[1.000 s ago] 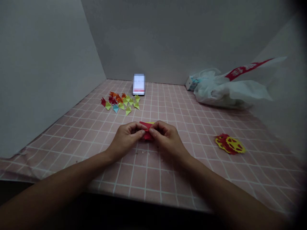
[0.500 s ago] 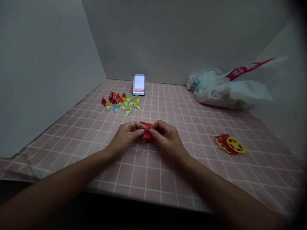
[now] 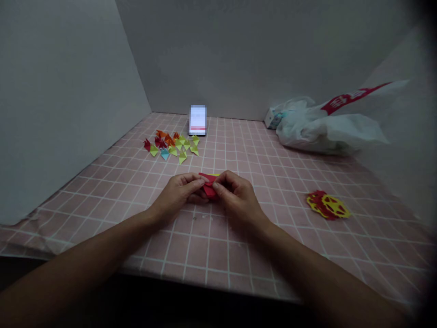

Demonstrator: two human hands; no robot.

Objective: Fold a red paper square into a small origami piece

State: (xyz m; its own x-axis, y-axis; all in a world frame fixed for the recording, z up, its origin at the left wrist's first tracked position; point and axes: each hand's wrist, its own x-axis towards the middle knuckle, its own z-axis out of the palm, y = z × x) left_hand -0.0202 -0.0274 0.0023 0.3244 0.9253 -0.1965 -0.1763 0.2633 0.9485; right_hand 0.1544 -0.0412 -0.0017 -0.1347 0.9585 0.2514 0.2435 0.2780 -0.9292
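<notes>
A small folded piece of red paper (image 3: 210, 188) is between my two hands over the middle of the table. My left hand (image 3: 186, 187) pinches its left side between thumb and fingers. On the right side, the thumb and forefinger of my right hand (image 3: 235, 193) are closed on the same paper. A strip of yellow (image 3: 215, 174) shows just behind the red; whether it is joined to it I cannot tell. My fingers hide part of the paper's folds.
Several small folded paper figures (image 3: 173, 146) in red, orange, yellow and blue lie at the back left. Behind them a lit phone (image 3: 198, 120) stands upright. Red and yellow paper cutouts (image 3: 328, 206) are piled at right. A white plastic bag (image 3: 321, 132) and a box (image 3: 272, 118) sit at back right.
My left thumb has shifted slightly up along the red paper, and more of the paper's lower left part shows. My right hand stays nearly still.
</notes>
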